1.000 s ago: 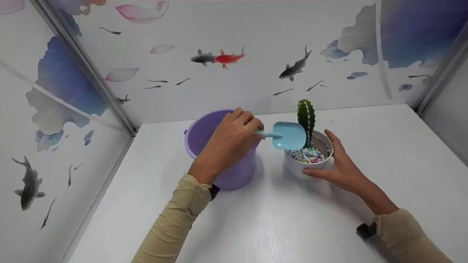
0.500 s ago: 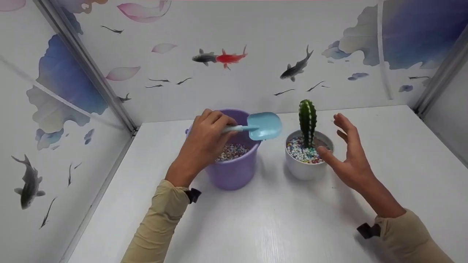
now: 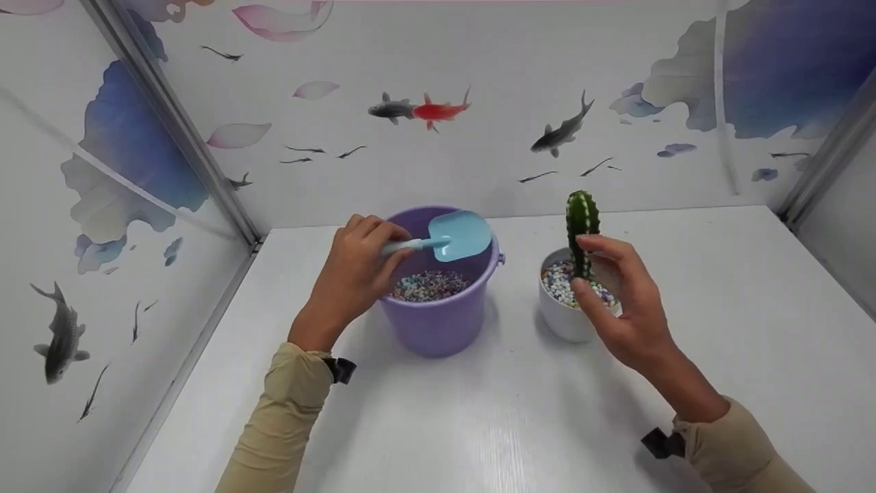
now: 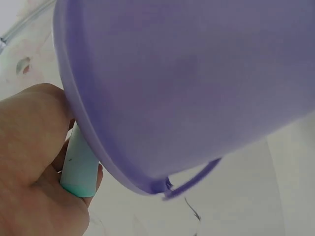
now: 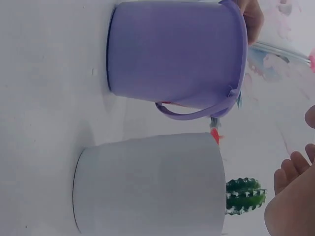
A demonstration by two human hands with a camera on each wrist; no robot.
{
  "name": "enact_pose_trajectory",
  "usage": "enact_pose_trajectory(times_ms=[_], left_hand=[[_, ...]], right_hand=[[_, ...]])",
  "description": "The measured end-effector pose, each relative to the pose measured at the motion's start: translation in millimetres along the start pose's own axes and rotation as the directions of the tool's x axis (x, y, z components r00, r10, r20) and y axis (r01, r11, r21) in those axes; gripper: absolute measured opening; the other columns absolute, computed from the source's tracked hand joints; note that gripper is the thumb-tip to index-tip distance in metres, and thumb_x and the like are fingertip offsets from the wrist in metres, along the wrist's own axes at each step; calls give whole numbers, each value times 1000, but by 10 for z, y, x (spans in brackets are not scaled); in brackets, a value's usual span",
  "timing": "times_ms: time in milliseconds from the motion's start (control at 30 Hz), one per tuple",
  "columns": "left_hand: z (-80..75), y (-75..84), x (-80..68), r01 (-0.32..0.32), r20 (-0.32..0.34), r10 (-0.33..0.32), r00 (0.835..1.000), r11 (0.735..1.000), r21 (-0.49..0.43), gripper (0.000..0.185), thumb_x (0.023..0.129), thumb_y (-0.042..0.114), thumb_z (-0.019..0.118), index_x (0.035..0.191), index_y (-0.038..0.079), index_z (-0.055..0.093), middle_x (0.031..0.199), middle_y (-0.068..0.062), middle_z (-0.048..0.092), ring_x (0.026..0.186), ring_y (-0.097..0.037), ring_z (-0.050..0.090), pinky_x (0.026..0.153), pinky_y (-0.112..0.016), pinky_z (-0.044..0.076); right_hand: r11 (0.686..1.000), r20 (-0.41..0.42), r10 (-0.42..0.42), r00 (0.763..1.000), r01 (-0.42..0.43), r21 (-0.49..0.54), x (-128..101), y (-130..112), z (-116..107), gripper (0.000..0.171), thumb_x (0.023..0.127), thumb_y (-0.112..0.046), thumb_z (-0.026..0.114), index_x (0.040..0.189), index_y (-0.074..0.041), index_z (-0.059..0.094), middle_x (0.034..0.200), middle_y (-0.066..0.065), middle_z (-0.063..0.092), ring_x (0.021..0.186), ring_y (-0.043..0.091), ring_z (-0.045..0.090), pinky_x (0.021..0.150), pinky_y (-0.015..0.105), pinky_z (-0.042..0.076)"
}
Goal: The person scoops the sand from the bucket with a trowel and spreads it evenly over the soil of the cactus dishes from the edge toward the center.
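My left hand (image 3: 380, 241) grips the handle of a light blue scoop (image 3: 462, 235), whose blade hangs over the purple bucket (image 3: 438, 322). Coloured pebbles (image 3: 428, 284) lie in the bucket. In the left wrist view the scoop handle (image 4: 78, 169) sits in my left hand (image 4: 34, 162) against the bucket (image 4: 177, 88) rim. To the right, a white pot (image 3: 562, 323) holds a green cactus (image 3: 582, 216) set in pebbles. My right hand (image 3: 590, 266) hovers beside the cactus with loosely bent fingers. The right wrist view shows a small gap between my fingers (image 5: 290, 177) and the cactus (image 5: 243, 195).
Both containers stand on a white table (image 3: 520, 418), close to the back wall. Wall panels printed with fish close in the left, back and right sides. The bucket (image 5: 177, 54) and the white pot (image 5: 147, 182) stand a short gap apart.
My left hand carried the scoop from over the white pot leftward to over the bucket. My right hand let go of the pot's side and rose to the cactus.
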State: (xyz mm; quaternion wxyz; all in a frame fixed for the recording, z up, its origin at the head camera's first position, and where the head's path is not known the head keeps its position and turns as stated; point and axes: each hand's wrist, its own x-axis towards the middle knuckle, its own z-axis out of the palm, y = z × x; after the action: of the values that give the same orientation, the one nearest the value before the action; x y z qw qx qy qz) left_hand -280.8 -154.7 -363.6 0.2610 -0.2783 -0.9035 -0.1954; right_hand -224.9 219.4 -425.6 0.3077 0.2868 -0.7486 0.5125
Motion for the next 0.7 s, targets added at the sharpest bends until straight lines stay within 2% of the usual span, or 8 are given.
enact_pose_trajectory(times_ms=[133,233,400,533,700], left_hand=[[23,-83,-23,41,5,-41,999,998,-44,17,101,21,79,115,11,76,112,-7,73,105,-29,60,99,-51,48],[36,-120,-15,75,16,-74,997,994,-80,17,102,22,78,115,11,76,113,-8,74,106,-30,60,103,-51,47],[34,-123,18,145,59,-139,989,985,-99,18,102,22,78,115,10,77,114,-9,74,108,-30,61,101,-49,50],[19,-112,29,184,97,-176,980,979,-83,18,101,21,79,115,10,77,114,-10,74,108,-29,61,98,-47,53],[14,-91,55,199,135,-189,973,978,-63,18,101,21,79,114,9,77,113,-10,75,108,-30,63,98,-48,54]], right_hand=[[1000,26,-14,1000,14,4,25,-18,136,59,93,15,69,149,5,53,153,14,57,147,8,51,121,24,44],[1000,47,-18,999,18,0,61,-13,256,60,95,11,70,152,-3,55,154,12,57,146,12,53,119,25,46],[1000,83,14,996,-16,20,154,-23,493,59,101,-1,70,156,-11,53,159,5,55,150,20,52,119,29,48],[997,114,79,990,-81,16,221,-41,711,57,104,-14,70,158,-13,51,165,-1,49,157,17,43,125,40,43],[986,155,161,975,-164,3,280,-21,920,62,107,-24,68,163,-12,44,175,2,34,166,21,27,132,56,30]])
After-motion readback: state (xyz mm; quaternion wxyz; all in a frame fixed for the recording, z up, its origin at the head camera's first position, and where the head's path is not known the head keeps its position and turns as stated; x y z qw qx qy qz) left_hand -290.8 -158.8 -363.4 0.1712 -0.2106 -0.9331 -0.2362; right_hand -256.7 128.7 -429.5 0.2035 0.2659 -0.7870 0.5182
